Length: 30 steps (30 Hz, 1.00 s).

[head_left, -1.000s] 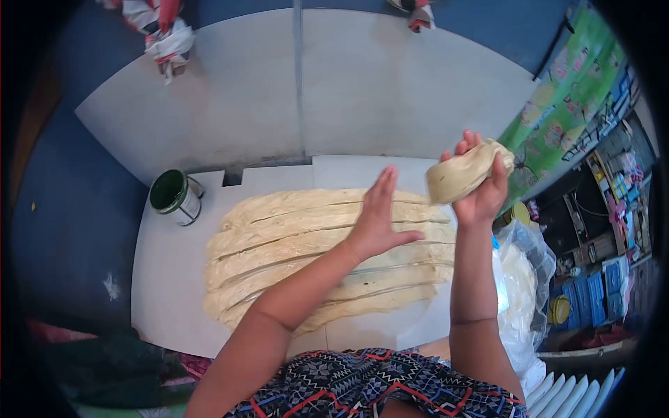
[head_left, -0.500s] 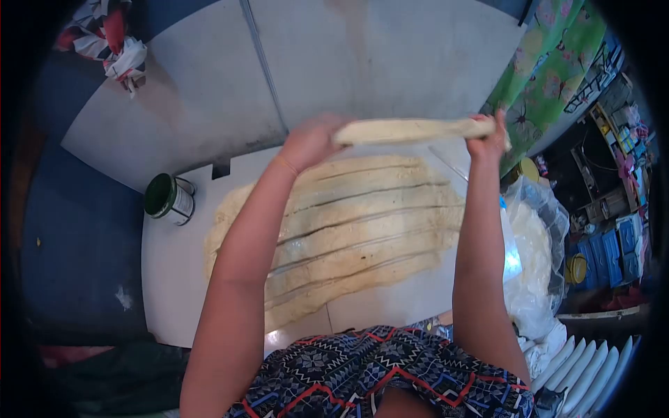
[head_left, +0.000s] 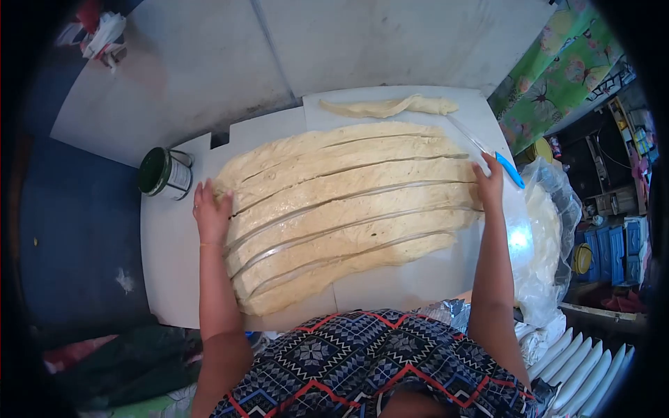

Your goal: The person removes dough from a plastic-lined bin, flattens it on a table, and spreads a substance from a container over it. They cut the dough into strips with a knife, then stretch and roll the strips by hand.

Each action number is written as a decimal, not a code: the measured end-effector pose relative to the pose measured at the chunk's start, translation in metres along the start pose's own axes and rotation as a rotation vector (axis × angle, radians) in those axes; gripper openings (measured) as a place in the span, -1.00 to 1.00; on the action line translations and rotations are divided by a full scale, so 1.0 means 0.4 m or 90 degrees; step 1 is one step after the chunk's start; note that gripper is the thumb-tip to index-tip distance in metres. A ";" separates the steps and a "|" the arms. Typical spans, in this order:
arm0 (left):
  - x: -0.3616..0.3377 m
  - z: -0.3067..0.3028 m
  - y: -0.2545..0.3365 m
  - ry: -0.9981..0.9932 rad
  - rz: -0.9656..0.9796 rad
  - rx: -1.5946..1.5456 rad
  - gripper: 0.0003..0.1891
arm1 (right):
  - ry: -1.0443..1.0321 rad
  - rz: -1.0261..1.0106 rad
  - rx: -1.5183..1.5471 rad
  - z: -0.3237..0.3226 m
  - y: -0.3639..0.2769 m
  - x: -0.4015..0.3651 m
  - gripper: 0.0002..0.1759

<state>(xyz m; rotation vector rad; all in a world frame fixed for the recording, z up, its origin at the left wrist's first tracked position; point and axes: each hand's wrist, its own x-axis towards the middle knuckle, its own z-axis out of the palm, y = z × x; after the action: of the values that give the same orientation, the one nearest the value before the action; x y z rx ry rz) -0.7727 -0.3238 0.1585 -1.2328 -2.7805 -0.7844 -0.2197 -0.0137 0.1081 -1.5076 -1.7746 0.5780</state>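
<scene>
A wide, flat sheet of pale dough (head_left: 348,202) covers much of the white table, cut lengthwise into several long strips with narrow gaps between them. My left hand (head_left: 212,216) is at the sheet's left edge, thumb and fingers apart, fingertips touching the dough. At the opposite end, my right hand (head_left: 490,182) rests by the right edge with its fingers apart at the strip ends. Just beyond it lies a knife (head_left: 509,171) with a blue handle and a thin blade. One separate rolled strip of dough (head_left: 390,107) lies along the table's far side.
A dark green can (head_left: 166,173) with a handle stands at the table's left. To the right is a clear plastic bag (head_left: 547,230) around a pale mass. A pale board wall (head_left: 390,49) rises behind the table. A green patterned curtain (head_left: 564,76) hangs at upper right.
The dough strip that both hands held in the air now lies at the table's far side. My hands have let go of it and come down to the sheet's left and right edges.
</scene>
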 end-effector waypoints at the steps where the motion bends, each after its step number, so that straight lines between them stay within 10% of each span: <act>1: 0.026 0.029 -0.042 0.008 -0.002 0.003 -0.28 | -0.008 -0.002 -0.066 0.045 -0.025 0.025 -0.40; 10: 0.140 0.051 -0.004 -0.126 -0.082 0.055 -0.41 | -0.123 0.109 -0.334 0.230 -0.282 0.120 -0.33; 17: 0.221 0.017 0.069 -0.186 -0.010 -0.166 -0.76 | -0.212 -0.152 0.040 0.259 -0.272 0.201 -0.73; 21: 0.280 -0.138 0.269 -0.128 -0.036 -0.660 -0.80 | -0.237 0.086 0.641 0.140 -0.550 0.262 -0.66; 30: 0.493 -0.373 0.338 0.028 0.187 -0.974 -0.80 | -0.072 -0.060 0.977 -0.128 -0.674 0.573 -0.70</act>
<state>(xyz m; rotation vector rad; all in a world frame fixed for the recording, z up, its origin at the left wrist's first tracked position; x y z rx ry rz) -0.8444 -0.1759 0.3876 -1.4400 -1.4888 -2.9261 -0.3659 0.1454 0.3931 -0.2909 -0.8726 1.4904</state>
